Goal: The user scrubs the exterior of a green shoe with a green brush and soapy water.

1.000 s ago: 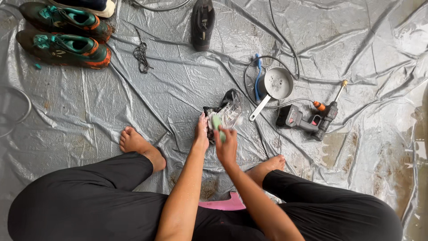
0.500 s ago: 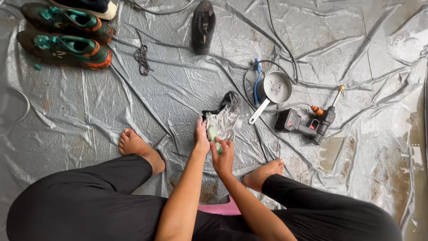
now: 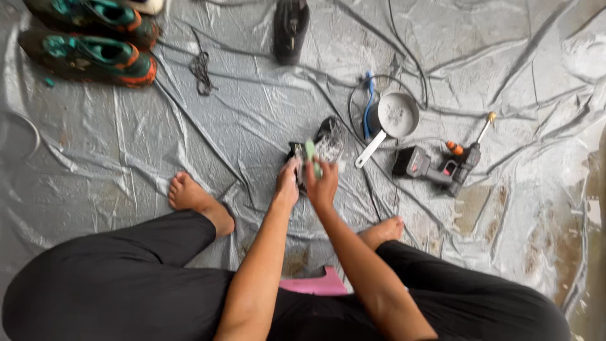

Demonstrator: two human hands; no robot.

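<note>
So our right hand (image 3: pixel 323 187) is wrapped around a small pale green brush (image 3: pixel 311 153), fingers closed on it, bristle end down against a dark black shoe covered in white foam (image 3: pixel 325 142). Our left hand (image 3: pixel 287 185) is clamped on the near side of that shoe, pinning it to the wrinkled grey plastic sheet (image 3: pixel 252 113) we're sitting on. The shoe sits right in front of us, between our two bare feet.

Compared with half a second ago, the right hand has slid up toward the shoe, so the brush now pokes out above the fingers instead of sitting lower by the wrist. The left hand hasn't budged, and neither has the shoe.

Just to the right of the shoe there's a small metal saucepan with a white handle (image 3: pixel 394 115), with a blue hose (image 3: pixel 368 104) curling along its left rim. Further right lies a black and orange cordless spray gun (image 3: pixel 442 167). A second black shoe (image 3: pixel 290 28) sits up top, well apart, a loose dark shoelace (image 3: pixel 202 71) lies to its left, and a pair of teal and orange sneakers (image 3: pixel 95 50) is parked in the far left corner.
</note>
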